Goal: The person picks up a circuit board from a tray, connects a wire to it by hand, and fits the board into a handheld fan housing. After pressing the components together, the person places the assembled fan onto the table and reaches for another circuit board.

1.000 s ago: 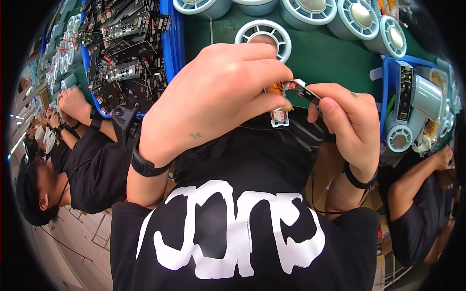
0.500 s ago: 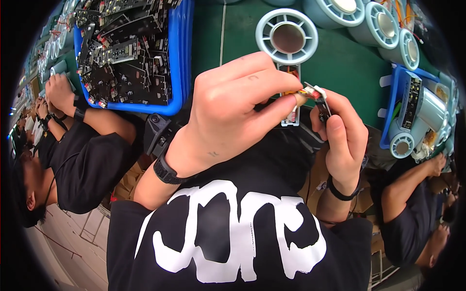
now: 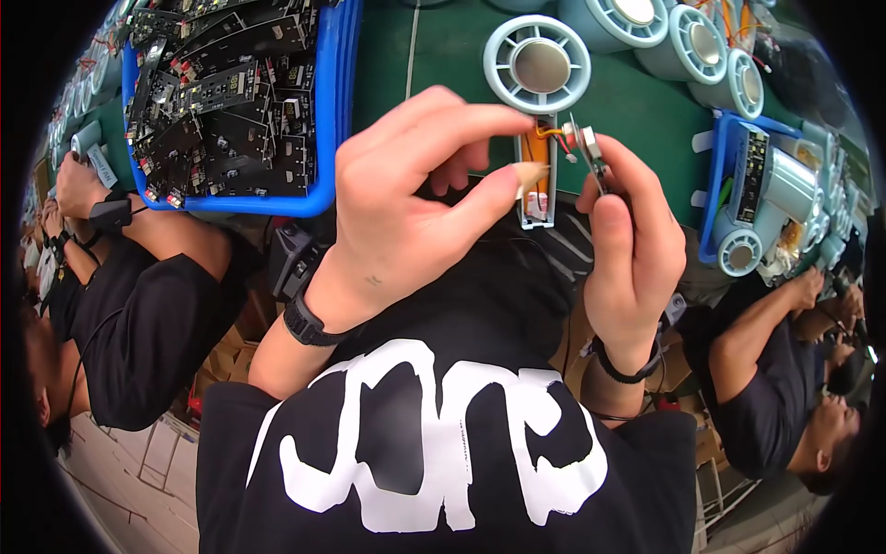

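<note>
A light blue handheld fan (image 3: pixel 490 66) with a round, spoked head lies in front of me. Its opened handle (image 3: pixel 523 208) points toward me and shows an orange part (image 3: pixel 536 155) and wires (image 3: pixel 552 132) inside. My right hand (image 3: pixel 635 231) pinches a small circuit board (image 3: pixel 592 152) between thumb and fingers, right of the handle. A red and a yellow wire run up to the board, and a small white connector (image 3: pixel 570 158) hangs beside it. My left hand (image 3: pixel 406 189) is over the handle's left side, thumb and index finger apart, holding nothing.
A blue bin (image 3: pixel 323 189) full of dark circuit boards stands at the left. More fan heads (image 3: pixel 694 44) line the back right. A smaller blue bin (image 3: pixel 712 217) with fan parts sits at the right. Co-workers' arms (image 3: pixel 198 240) (image 3: pixel 748 342) flank me.
My left thumb and index finger have let go of the wires by the board and spread apart. The right hand still holds the board, which has turned more upright.
</note>
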`<state>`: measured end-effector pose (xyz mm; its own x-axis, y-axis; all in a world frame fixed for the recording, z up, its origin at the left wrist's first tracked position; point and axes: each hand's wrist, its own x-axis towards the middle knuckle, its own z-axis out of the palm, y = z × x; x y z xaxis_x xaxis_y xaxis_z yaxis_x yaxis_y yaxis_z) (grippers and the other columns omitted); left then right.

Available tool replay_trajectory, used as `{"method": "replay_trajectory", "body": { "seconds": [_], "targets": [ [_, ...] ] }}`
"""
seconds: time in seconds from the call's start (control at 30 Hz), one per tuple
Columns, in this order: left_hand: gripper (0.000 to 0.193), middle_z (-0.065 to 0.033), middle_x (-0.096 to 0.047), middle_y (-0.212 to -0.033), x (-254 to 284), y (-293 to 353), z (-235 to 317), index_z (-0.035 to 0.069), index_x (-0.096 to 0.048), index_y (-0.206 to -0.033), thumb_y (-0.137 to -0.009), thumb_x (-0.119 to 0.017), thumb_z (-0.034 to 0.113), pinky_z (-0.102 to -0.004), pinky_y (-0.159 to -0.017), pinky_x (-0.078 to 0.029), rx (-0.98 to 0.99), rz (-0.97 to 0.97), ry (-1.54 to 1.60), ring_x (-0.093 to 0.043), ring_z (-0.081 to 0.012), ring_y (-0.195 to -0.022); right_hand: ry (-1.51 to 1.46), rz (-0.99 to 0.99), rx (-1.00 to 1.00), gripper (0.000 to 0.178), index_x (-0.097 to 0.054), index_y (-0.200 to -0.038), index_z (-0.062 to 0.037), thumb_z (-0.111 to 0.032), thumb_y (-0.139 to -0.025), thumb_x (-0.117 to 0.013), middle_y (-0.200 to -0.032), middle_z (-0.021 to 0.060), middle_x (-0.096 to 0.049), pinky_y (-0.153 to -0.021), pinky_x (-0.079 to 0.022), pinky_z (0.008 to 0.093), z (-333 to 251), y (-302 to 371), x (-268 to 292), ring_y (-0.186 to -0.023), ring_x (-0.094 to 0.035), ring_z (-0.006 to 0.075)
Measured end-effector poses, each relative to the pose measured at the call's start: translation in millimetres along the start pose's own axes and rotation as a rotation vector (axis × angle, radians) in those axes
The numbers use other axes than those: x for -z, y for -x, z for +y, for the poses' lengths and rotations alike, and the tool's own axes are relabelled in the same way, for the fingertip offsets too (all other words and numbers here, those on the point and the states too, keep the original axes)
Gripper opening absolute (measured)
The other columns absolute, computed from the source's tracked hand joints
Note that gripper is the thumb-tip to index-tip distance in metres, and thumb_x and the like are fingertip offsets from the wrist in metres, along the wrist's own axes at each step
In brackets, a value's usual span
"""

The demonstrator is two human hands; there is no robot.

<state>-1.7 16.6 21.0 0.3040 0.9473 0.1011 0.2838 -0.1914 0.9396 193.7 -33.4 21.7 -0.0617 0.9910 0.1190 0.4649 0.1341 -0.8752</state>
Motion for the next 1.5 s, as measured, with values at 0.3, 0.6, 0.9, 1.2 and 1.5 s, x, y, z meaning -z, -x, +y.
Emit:
{"method": "replay_trajectory", "body": {
  "seconds": [0.3, 0.6, 0.9, 1.2, 1.5],
  "targets": [
    [0.037, -0.0046, -0.059, -0.082, -16, 10, -15, 0.003, -0.075, -0.103, -0.07, -0.074, -0.013, -0.0272, -0.058, -0.047, -0.302, -0.008, -0.22, -0.057, -0.0144, -0.069, -0.456, 0.035, -0.376, 0.04, -0.055, -0.135, 0.0077, -0.021, -0.108, -0.048, -0.096, 0.0065, -0.063, -0.053, -0.028, 0.0178, -2, -1, 6, -0.06, -0.041, 0.0027],
    [0.033, -0.0057, -0.07, -0.095, -20, 7, -22, 0.005, -0.076, -0.104, -0.074, -0.074, -0.008, -0.0279, -0.061, -0.053, -0.308, 0.046, -0.09, -0.064, -0.0158, -0.072, -0.559, 0.065, -0.398, 0.039, -0.056, -0.134, 0.0052, -0.022, -0.108, -0.048, -0.091, 0.0043, -0.061, -0.054, -0.031, 0.0178, 2, 3, 5, -0.062, -0.043, 0.0029],
    [0.02, -0.0108, -0.073, -0.089, -33, -2, -10, 0.001, -0.075, -0.097, -0.081, -0.07, -0.009, -0.0252, -0.064, -0.054, 0.126, 0.154, 0.368, -0.071, -0.0156, -0.075, -0.629, 0.058, -0.36, 0.04, -0.056, -0.133, 0.0042, -0.027, -0.109, -0.049, -0.094, 0.0057, -0.062, -0.057, -0.036, 0.0196, 7, 8, -5, -0.066, -0.048, 0.0059],
    [0.012, -0.0122, -0.07, -0.093, -27, -4, -11, -0.003, -0.07, -0.1, -0.088, -0.071, -0.004, -0.0279, -0.069, -0.052, -0.137, -0.006, 0.034, -0.066, -0.0213, -0.08, -0.363, 0.108, -0.123, 0.04, -0.058, -0.132, 0.0054, -0.026, -0.107, -0.053, -0.104, 0.0074, -0.062, -0.065, -0.044, 0.0224, 18, 6, -7, -0.073, -0.055, 0.0094],
    [0.011, -0.0111, -0.066, -0.087, -32, -5, -14, -0.003, -0.068, -0.096, -0.091, -0.072, 0.006, -0.0306, -0.066, -0.049, -0.177, 0.037, 0.026, -0.062, -0.0235, -0.078, -0.274, 0.071, -0.071, 0.043, -0.06, -0.13, 0.0055, -0.03, -0.106, -0.055, -0.11, 0.0097, -0.065, -0.074, -0.048, 0.0267, 33, 12, -11, -0.086, -0.06, 0.013]
  ]
}}
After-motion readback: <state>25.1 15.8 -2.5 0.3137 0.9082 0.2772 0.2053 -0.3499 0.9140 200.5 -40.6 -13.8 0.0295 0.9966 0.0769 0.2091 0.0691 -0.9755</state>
